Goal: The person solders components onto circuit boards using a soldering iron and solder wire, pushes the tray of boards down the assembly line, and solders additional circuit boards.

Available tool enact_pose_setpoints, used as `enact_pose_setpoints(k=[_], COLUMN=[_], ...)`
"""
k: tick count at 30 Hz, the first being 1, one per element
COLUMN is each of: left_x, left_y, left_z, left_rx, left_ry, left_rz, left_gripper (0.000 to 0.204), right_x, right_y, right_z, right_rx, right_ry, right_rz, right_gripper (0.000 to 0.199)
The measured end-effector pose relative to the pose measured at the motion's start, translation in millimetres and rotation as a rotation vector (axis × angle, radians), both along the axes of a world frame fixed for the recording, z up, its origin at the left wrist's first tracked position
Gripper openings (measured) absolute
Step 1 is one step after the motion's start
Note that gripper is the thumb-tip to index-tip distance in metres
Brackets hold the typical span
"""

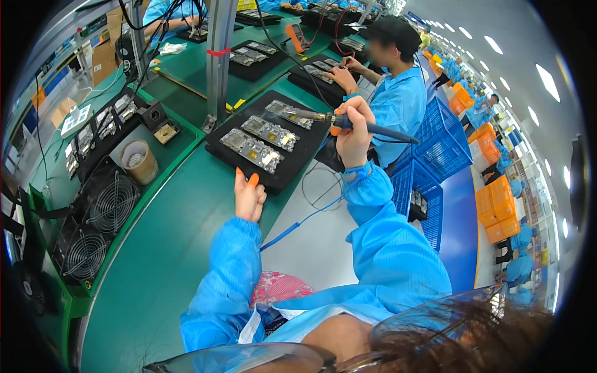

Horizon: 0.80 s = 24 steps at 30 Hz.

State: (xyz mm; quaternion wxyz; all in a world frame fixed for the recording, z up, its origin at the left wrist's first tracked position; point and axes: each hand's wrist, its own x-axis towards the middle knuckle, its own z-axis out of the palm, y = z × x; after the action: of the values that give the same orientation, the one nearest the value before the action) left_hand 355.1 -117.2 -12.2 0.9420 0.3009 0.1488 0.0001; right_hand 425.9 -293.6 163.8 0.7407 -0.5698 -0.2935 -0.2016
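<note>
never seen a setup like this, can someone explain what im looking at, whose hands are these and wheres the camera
The left hand and right hand are human, seen from a camera worn on their owner's head, looking down; the wide lens bends straight edges. On the flat green workbench lies a black, roughly square pad with three silvery, rectangular circuit boards. The left hand is at the pad's near edge; the right hand holds a slim, dark-blue-handled soldering iron, its metal end by the farthest board.

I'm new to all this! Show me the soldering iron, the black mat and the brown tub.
Soldering iron (387, 130): head view, on its dark handle.
Black mat (293, 168): head view, on its bare near side.
Brown tub (147, 172): head view, on its outer wall.
</note>
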Motion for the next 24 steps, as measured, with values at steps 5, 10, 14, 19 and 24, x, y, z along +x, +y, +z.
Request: enact_pose_setpoints(k=[5, 10, 14, 19, 24], left_x=[22, -13, -86, -209, -329], left_y=[-10, 2, 21, 44, 64], left_z=[-22, -25, -15, 4, 17], left_rx=[0.392, 0.766, 1.049, 1.368, 1.457], left_ry=[0.046, 0.024, -0.006, -0.027, 0.134], left_rz=[0.046, -0.009, -0.227, -0.356, -0.322], left_gripper=[0.063, 0.057, 0.042, 0.028, 0.02], right_x=[-4, -8, -15, 0, 41], right_y=[3, 20, 65, 180, 271], right_z=[-20, -34, -47, -59, -80], right_rx=[-0.023, -0.017, -0.172, -0.194, -0.35], right_ry=[0.048, 0.119, 0.161, 0.159, 0.049], right_rz=[0.037, 0.066, 0.182, 0.274, -0.029], right_gripper=[0.019, 0.02, 0.017, 0.02, 0.029])
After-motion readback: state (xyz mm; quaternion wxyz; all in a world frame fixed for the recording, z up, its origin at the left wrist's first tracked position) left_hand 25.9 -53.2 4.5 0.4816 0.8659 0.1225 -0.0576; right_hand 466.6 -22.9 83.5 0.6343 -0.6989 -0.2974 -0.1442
